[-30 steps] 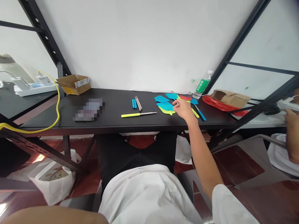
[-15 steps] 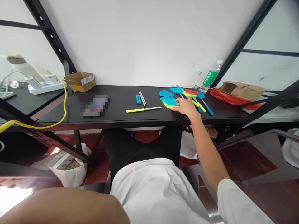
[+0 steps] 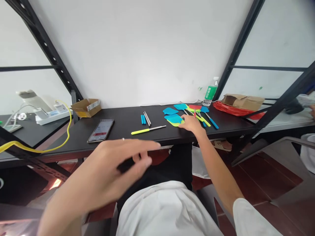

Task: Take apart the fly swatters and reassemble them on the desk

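Observation:
My left hand [image 3: 108,170] is raised close to the camera over my lap, its fingers stretched out and thumb apart, holding nothing. My right hand [image 3: 190,124] is at the table with its fingers closed on the edge of a yellow-green leaf-shaped fly swatter head [image 3: 174,123]. A blue swatter head [image 3: 173,118] lies on top of it, and another blue head [image 3: 170,111] is just behind. Beyond my right hand lie several fly swatters with blue handles [image 3: 213,123] and yellow handles, and a red head [image 3: 195,107]. A yellow-handled telescopic rod [image 3: 149,130] lies to the left.
Metal rods [image 3: 147,119] and blue handle grips [image 3: 143,119] lie mid-table [image 3: 125,118]. At left are a phone [image 3: 101,130], an open cardboard box [image 3: 86,108] and a yellow cable [image 3: 68,127]. A water bottle [image 3: 211,91] and a red bag [image 3: 228,108] with brown cardboard are at right.
My left hand has come up into view from the lower left. My right hand's fingers have closed at the yellow-green swatter head. The camera has tilted up and the view has shifted.

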Demonstrator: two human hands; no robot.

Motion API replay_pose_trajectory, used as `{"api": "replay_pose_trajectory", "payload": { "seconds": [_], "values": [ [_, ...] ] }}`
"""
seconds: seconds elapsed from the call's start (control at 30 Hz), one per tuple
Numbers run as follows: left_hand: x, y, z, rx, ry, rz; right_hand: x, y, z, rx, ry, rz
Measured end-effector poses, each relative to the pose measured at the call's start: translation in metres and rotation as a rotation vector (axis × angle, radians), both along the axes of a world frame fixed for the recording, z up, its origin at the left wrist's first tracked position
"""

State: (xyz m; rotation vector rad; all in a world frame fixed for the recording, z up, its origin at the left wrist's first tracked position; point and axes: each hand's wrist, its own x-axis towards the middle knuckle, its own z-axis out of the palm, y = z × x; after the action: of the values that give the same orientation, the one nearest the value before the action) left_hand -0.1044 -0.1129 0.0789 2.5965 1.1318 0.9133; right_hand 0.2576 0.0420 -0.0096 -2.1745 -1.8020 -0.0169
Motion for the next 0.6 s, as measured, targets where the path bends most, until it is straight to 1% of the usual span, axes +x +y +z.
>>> {"api": "replay_pose_trajectory", "payload": {
  "seconds": [0.03, 0.07, 0.1, 0.13, 0.2, 0.27, 0.33, 0.4, 0.47, 0.6],
  "values": [
    [0.009, 0.017, 0.002, -0.007, 0.05, -0.003, 0.0, 0.0, 0.0, -0.006, 0.0, -0.006],
    [0.015, 0.036, -0.001, 0.013, 0.065, 0.019, 0.0, -0.001, 0.001, -0.014, 0.002, -0.009],
    [0.018, 0.056, -0.007, 0.042, 0.078, 0.05, -0.001, -0.001, 0.001, -0.023, 0.006, -0.011],
    [0.019, 0.074, -0.017, 0.077, 0.084, 0.09, -0.001, -0.001, 0.001, -0.031, 0.009, -0.013],
    [0.016, 0.108, -0.042, 0.136, 0.091, 0.159, -0.001, -0.001, 0.001, -0.035, 0.017, -0.012],
    [0.012, 0.133, -0.069, 0.148, 0.124, 0.227, 0.0, -0.001, 0.0, -0.033, 0.034, -0.005],
    [0.009, 0.149, -0.092, 0.132, 0.173, 0.271, 0.001, 0.0, 0.0, -0.032, 0.058, -0.004],
    [0.008, 0.157, -0.107, 0.108, 0.22, 0.299, 0.002, 0.0, -0.001, -0.027, 0.072, -0.019],
    [0.008, 0.16, -0.115, 0.098, 0.234, 0.304, 0.002, 0.001, -0.001, -0.012, 0.076, -0.034],
    [0.007, 0.162, -0.119, 0.103, 0.195, 0.298, 0.001, 0.0, 0.001, -0.035, 0.083, -0.024]
  ]
}}
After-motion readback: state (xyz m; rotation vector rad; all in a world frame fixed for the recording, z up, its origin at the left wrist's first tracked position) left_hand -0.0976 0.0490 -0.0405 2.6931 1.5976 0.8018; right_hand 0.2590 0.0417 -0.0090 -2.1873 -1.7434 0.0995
